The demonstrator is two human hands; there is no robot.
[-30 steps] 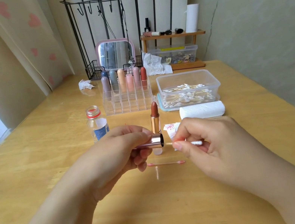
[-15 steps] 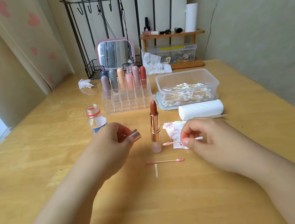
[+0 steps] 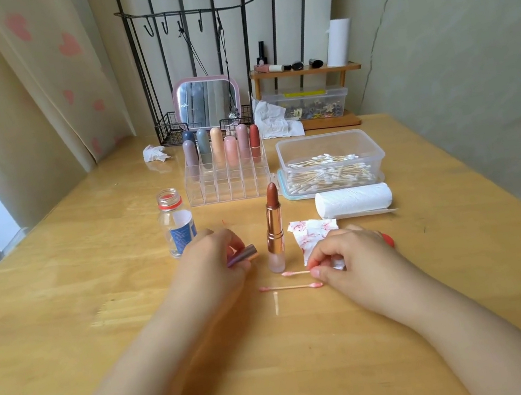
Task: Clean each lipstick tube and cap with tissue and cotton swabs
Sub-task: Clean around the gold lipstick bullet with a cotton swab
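Note:
An open lipstick tube (image 3: pixel 274 226) with a brown-red bullet stands upright on the wooden table (image 3: pixel 95 296) between my hands. My left hand (image 3: pixel 211 261) holds its metallic cap (image 3: pixel 243 255) low over the table, left of the tube. My right hand (image 3: pixel 350 258) pinches a pink-tipped cotton swab (image 3: pixel 295 273) down at the table surface, right of the tube. A second used swab (image 3: pixel 290 287) lies just in front of it. A lipstick-stained tissue (image 3: pixel 312 231) lies behind my right hand.
A clear organizer (image 3: pixel 228 182) holds several capped lipsticks behind the tube. A small open bottle (image 3: pixel 177 224) stands at the left. A plastic box of cotton swabs (image 3: pixel 329 160) and a tissue roll (image 3: pixel 353 200) lie at the right. Mirror, rack and shelf stand at the back.
My hands drew apart: the swab came out of the cap, my left hand lowered the cap to the left, and my right hand brought the swab down to the table.

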